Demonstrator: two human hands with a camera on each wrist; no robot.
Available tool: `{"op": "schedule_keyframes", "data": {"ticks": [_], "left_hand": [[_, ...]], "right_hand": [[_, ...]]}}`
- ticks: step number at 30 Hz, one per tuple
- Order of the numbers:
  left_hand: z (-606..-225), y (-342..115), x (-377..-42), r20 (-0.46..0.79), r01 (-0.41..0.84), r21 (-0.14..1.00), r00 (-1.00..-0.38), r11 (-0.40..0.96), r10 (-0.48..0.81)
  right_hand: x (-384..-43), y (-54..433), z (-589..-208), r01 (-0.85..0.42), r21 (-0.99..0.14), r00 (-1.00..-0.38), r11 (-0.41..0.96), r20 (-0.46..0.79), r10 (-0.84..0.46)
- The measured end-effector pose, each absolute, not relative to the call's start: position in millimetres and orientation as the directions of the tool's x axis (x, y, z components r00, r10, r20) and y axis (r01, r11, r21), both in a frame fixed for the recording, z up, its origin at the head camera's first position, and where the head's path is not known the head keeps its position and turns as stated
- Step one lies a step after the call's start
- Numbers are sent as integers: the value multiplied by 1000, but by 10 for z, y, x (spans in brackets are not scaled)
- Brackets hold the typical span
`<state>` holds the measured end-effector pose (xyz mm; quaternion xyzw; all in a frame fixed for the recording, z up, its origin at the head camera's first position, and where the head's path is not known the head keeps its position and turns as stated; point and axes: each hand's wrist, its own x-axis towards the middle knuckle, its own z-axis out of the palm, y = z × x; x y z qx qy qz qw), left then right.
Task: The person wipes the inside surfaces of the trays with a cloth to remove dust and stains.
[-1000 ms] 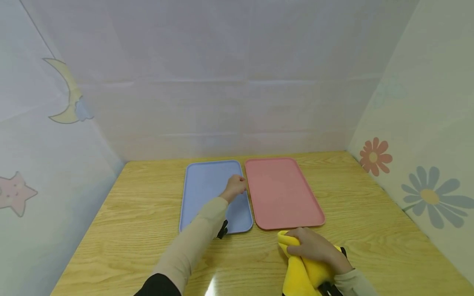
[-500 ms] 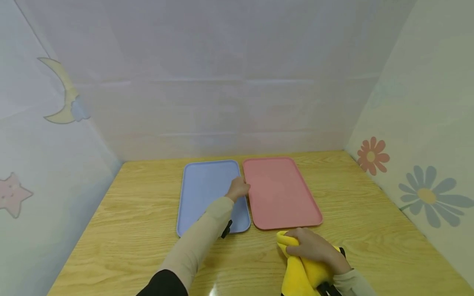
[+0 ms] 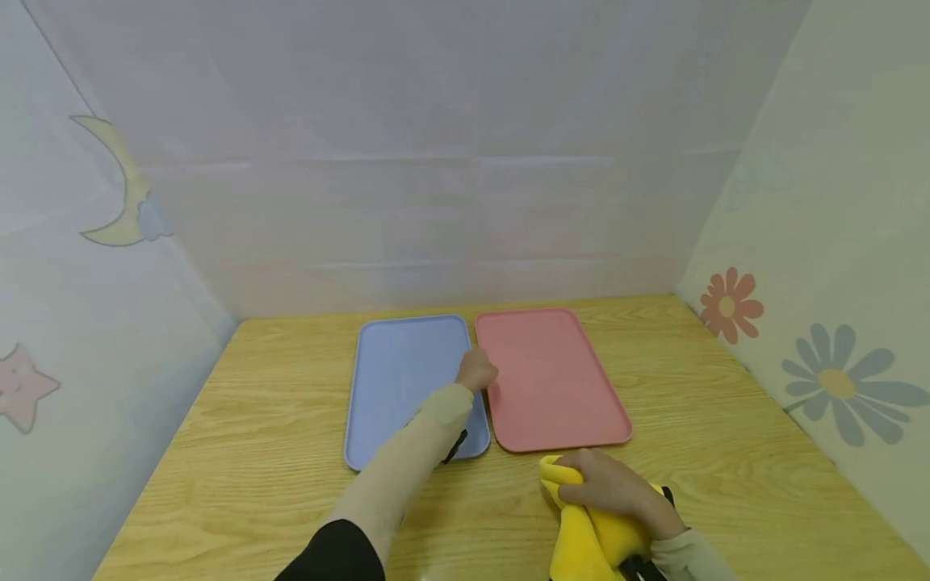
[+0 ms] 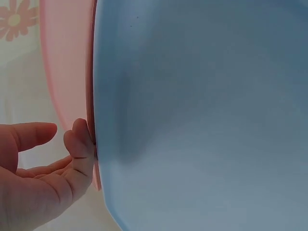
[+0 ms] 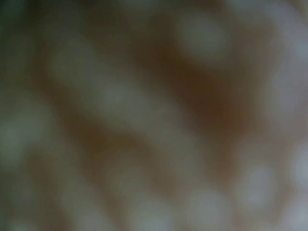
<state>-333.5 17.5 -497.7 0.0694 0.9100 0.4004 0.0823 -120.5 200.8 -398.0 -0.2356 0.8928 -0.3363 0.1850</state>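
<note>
In the head view, my left hand (image 3: 476,370) reaches to the seam between a blue tray (image 3: 407,363) and a pink tray (image 3: 548,387). The left wrist view shows its thumb standing apart and its bent fingers (image 4: 79,144) right at the trays' neighbouring edges, with nothing pinched. Lower right, my right hand (image 3: 610,488) grips a folded, soft yellow cloth (image 3: 581,549), fingers over its top fold. The cloth's lower end runs out of view. In the right wrist view there is only a dark brown and grey blur.
Both trays lie side by side on a wooden table (image 3: 276,403), near its far edge. Pale fabric walls (image 3: 363,202) stand behind and on both sides, printed with a moon, a star and flowers. My left sleeve (image 3: 407,452) crosses the blue tray's near corner.
My left hand has moved a little right, from over the blue tray's edge towards the pink tray. The head view has shifted slightly. The right hand keeps hold of the yellow cloth.
</note>
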Motion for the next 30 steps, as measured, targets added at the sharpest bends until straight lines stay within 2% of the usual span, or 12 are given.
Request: {"op": "schedule_keyframes", "data": {"ticks": [1, 4, 8, 10, 14, 15, 17, 19, 21, 26, 30], "left_hand": [[-5028, 199, -3379, -90, 64, 720, -979, 691, 184], [-5313, 242, -3549, 25, 170, 683, -977, 710, 210], [-5394, 287, -3616, 11, 159, 686, -978, 711, 208], [-5301, 288, -3573, -61, 110, 690, -976, 715, 208], [-5670, 341, -3751, 102, 228, 595, -973, 771, 209], [-5735, 344, -3791, 65, 197, 586, -978, 786, 197], [-5965, 372, -3902, 170, 252, 526, -967, 813, 190], [-5957, 355, -3885, 181, 263, 525, -964, 809, 195], [-5681, 325, -3724, 97, 210, 574, -977, 791, 188], [-4492, 239, -2933, -84, 44, 648, -988, 760, 128], [-4359, 226, -2811, -68, 32, 674, -992, 738, 105]], "right_hand": [[-1209, 2006, -3980, -297, -688, -820, 662, -171, -546], [-1222, 2002, -3985, -307, -692, -816, 653, -161, -555], [-1230, 1997, -4000, -308, -706, -813, 638, -153, -562], [-1227, 1993, -4012, -314, -710, -813, 631, -142, -565], [-1216, 1980, -4037, -317, -715, -814, 623, -132, -565], [-1214, 1977, -4042, -319, -716, -813, 622, -130, -567], [-1210, 1978, -4047, -307, -719, -815, 623, -140, -563], [-1205, 1983, -4046, -298, -721, -816, 626, -147, -558], [-1200, 1987, -4045, -286, -724, -817, 627, -157, -554], [-1198, 1990, -4057, -283, -738, -810, 613, -158, -564], [-1205, 1994, -4073, -282, -738, -808, 613, -161, -566]]}}
